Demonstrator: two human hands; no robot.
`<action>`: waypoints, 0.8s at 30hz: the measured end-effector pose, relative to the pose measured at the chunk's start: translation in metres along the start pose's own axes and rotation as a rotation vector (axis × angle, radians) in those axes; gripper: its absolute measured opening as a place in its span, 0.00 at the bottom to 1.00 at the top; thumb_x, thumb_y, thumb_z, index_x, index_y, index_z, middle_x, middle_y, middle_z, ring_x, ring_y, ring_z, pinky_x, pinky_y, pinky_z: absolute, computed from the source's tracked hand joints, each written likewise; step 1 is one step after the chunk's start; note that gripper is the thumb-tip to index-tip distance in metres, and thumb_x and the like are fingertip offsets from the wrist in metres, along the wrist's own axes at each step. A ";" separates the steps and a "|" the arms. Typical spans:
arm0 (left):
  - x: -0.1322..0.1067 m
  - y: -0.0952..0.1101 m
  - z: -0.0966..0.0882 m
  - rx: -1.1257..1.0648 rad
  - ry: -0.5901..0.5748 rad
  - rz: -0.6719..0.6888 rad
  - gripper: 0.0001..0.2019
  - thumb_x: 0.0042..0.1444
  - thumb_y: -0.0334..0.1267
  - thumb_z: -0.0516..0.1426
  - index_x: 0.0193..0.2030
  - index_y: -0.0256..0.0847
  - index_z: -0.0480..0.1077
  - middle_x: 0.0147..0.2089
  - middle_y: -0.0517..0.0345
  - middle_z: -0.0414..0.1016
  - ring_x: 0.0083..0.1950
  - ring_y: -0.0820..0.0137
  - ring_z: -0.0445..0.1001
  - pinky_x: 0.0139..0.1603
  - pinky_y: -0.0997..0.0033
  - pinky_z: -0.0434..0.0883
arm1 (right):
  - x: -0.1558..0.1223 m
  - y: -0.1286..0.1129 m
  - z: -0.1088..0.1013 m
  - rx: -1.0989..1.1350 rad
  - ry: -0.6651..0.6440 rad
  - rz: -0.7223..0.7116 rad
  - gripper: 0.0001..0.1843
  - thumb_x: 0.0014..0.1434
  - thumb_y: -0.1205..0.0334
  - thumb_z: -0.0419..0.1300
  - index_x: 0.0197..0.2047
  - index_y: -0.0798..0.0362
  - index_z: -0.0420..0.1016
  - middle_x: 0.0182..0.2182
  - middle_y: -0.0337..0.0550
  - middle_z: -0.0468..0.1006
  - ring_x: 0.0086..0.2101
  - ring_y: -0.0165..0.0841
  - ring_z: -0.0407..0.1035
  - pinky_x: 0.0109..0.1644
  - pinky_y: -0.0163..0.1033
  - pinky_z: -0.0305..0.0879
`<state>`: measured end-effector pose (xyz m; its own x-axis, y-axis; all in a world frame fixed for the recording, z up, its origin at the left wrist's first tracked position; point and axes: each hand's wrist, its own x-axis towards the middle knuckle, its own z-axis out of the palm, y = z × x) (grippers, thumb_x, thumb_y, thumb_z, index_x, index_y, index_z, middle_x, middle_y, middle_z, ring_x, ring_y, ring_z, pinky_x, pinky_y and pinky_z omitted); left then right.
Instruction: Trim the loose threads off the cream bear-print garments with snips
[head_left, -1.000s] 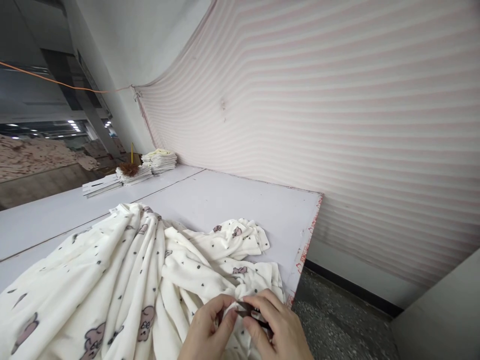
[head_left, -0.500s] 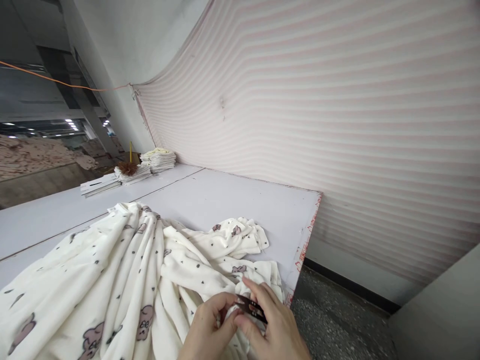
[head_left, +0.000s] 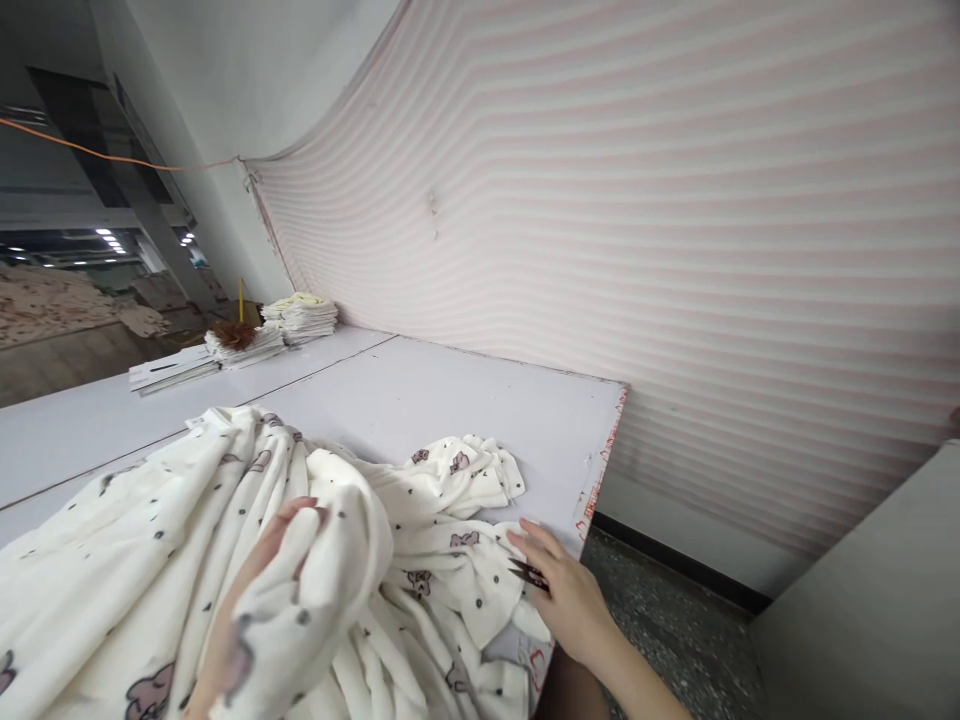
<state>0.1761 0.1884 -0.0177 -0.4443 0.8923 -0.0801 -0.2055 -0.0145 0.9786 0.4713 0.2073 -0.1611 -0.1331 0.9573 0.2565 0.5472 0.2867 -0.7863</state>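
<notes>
L hand (head_left: 270, 540), head cam: I've got it gripping a bunched fold of the white printed cloth (head_left: 169, 565), lifted above the near part of the table (head_left: 450, 390). Fold drapes over the fingers, so I can't see all of them; bit of motion blur too. R hand (head_left: 559, 580): I've got it at the table's RH edge, holding small dark snips (head_left: 529, 574) in the fingers, tips pointing in over the table. Index finger stretched past the snips, just above or on the cloth, can't tell which.

Cloth covers the near-L and centre of the table, heaped in long folds; loose ends spread twd the RH edge, some right at it. Print = mauve bear-like figures + small dark marks.

Far-L of table: flat white pile (head_left: 174, 369), then white stack (head_left: 251, 347) w/ a brown tuft (head_left: 233, 334) on top, then a stack w/ yellowish top (head_left: 300, 316) beside it, nr the far edge. Pink/white striped sheet (head_left: 600, 230) hangs behind table's far edge and on past its RH corner. Speckled floor (head_left: 667, 620) visible R of table. Orange cord (head_left: 112, 157) strung above table's far-L end.
</notes>
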 end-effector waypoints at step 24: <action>-0.053 -0.107 0.034 0.847 -0.451 0.948 0.12 0.58 0.28 0.52 0.46 0.45 0.66 0.48 0.49 0.70 0.47 0.62 0.72 0.45 0.65 0.71 | -0.013 -0.084 -0.001 0.245 -0.088 -0.185 0.11 0.61 0.71 0.53 0.41 0.49 0.74 0.37 0.41 0.72 0.38 0.34 0.71 0.42 0.35 0.66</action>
<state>0.2510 0.1579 -0.1117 0.2432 0.7655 0.5957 0.6886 -0.5688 0.4497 0.4282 0.1704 -0.0978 -0.2891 0.8844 0.3665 0.2928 0.4462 -0.8457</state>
